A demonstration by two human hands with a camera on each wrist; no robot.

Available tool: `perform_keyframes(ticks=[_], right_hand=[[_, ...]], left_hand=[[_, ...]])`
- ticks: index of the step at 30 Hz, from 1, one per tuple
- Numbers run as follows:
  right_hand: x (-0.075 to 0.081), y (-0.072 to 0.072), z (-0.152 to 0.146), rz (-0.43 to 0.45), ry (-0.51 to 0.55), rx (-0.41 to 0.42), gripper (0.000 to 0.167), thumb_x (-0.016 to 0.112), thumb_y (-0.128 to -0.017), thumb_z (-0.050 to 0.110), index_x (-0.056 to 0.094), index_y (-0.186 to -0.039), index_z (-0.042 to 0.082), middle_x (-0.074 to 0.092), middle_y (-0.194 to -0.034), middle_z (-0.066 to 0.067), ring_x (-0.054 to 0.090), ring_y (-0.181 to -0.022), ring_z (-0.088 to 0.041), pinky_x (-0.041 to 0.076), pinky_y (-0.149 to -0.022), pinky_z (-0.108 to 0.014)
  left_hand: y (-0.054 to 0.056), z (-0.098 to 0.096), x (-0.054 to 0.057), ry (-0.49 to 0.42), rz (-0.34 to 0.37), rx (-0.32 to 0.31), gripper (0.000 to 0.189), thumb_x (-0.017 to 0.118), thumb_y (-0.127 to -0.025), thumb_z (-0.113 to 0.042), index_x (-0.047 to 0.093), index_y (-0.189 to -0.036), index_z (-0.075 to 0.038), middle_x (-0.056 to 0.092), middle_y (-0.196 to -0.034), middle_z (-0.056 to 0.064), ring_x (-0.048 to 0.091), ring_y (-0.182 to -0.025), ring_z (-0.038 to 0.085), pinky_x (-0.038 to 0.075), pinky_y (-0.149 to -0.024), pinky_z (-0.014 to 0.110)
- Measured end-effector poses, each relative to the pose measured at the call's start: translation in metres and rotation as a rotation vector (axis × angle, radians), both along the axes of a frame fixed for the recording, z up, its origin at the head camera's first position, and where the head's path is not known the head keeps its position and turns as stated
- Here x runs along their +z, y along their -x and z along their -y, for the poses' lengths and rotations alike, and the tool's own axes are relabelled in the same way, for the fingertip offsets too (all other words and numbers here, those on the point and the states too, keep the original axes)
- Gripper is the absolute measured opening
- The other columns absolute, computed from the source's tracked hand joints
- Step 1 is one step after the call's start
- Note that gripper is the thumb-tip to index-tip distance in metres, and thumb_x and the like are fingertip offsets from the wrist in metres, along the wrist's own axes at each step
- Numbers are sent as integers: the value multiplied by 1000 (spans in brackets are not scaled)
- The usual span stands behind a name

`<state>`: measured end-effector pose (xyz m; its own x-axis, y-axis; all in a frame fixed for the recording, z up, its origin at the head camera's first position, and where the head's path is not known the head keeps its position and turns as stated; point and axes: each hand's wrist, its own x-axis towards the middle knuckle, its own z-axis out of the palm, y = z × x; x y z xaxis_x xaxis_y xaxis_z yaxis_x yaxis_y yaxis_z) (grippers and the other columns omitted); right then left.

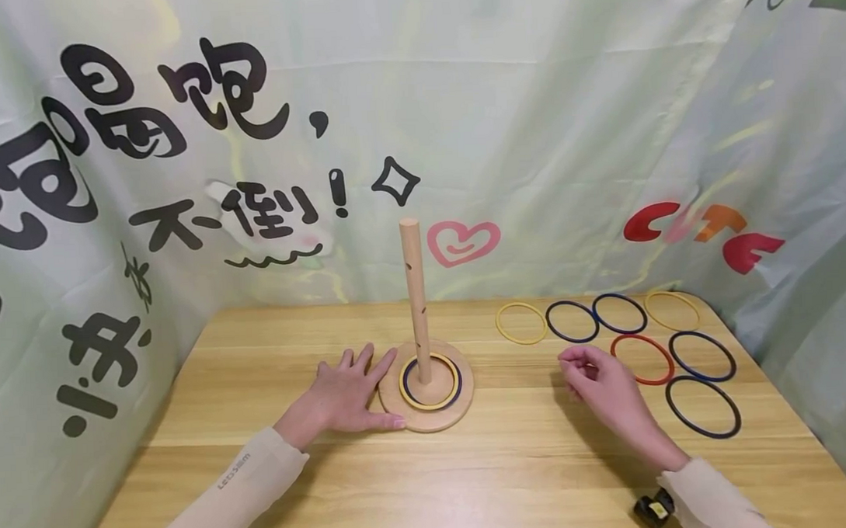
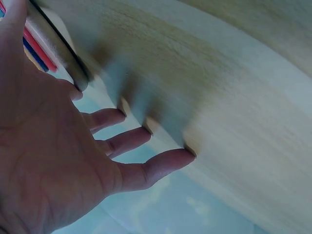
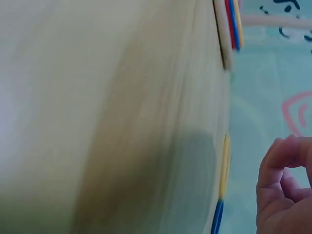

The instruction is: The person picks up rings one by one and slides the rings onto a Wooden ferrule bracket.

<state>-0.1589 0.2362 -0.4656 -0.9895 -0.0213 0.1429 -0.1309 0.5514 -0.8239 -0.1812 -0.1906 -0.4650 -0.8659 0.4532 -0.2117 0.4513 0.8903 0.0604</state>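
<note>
Left hand (image 1: 345, 395) spread loosely open at nine o'clock of the wooden peg stand (image 1: 416, 303), thumb and index at the edge of the base (image 1: 441, 384), gripping nothing. Right hand (image 1: 605, 386) hangs above the tabletop (image 1: 472, 480) at three o'clock of the stand, fingers curled in, no ring held. Stand upright; yellow ring (image 1: 431, 409) and blue ring (image 1: 460, 383) circle its peg, red ring (image 2: 39, 48) underneath per left wrist view. Seven loose rings (image 1: 573, 341), ten to four o'clock of right hand.
</note>
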Motion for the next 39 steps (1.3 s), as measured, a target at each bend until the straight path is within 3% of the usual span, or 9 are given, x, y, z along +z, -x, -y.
perform_keyframes(ticks=[5,13,18,23,29,34,39], right_hand=[[-2,-10,-42,-12,-86,-75,24,74,-107,16,72,-121,-4,69,-97,-12,64,-72,-18,53,-59,-26],[-4,-27,-99,-5,-262,-169,26,79,-102,21,74,-114,-2,71,-91,-6,60,-69,-5,47,-58,-25],[-2,-31,-121,29,-370,-199,28,81,-101,26,74,-108,-1,70,-89,-2,57,-71,-5,44,-61,-26],[-2,-32,-133,89,-455,-190,32,82,-100,32,74,-103,1,70,-89,-2,59,-79,-14,44,-66,-29],[-5,-31,-140,159,-476,-152,34,81,-101,32,72,-99,-1,70,-88,-4,58,-79,-19,46,-71,-39],[-5,-31,-139,191,-494,-105,28,77,-101,29,72,-91,4,68,-83,0,56,-76,-18,45,-69,-37],[-5,-37,-130,216,-512,-87,21,78,-94,26,71,-85,8,67,-79,4,56,-73,-16,45,-67,-34]], left_hand=[[-2,-1,1,-13,14,5,122,58,-85,-95,22,-177,-24,29,-174,26,37,-149,60,39,-97,86],[1,3,-9,7,-20,6,125,50,-82,-101,17,-178,-28,28,-175,23,38,-150,57,41,-96,84],[-1,4,-8,-9,-28,9,125,52,-82,-100,19,-178,-26,30,-174,24,39,-149,57,41,-96,84],[-4,4,-1,-16,-11,9,122,56,-85,-96,21,-177,-24,30,-173,26,39,-149,57,41,-96,84],[0,7,-10,-28,-26,0,124,51,-83,-100,18,-178,-26,29,-174,25,39,-149,58,40,-96,85],[-1,5,-4,-38,-16,2,123,55,-84,-97,21,-177,-23,31,-172,26,39,-148,59,39,-96,86],[-2,2,1,-41,14,5,121,58,-86,-94,21,-177,-24,29,-173,27,37,-149,60,36,-98,88]])
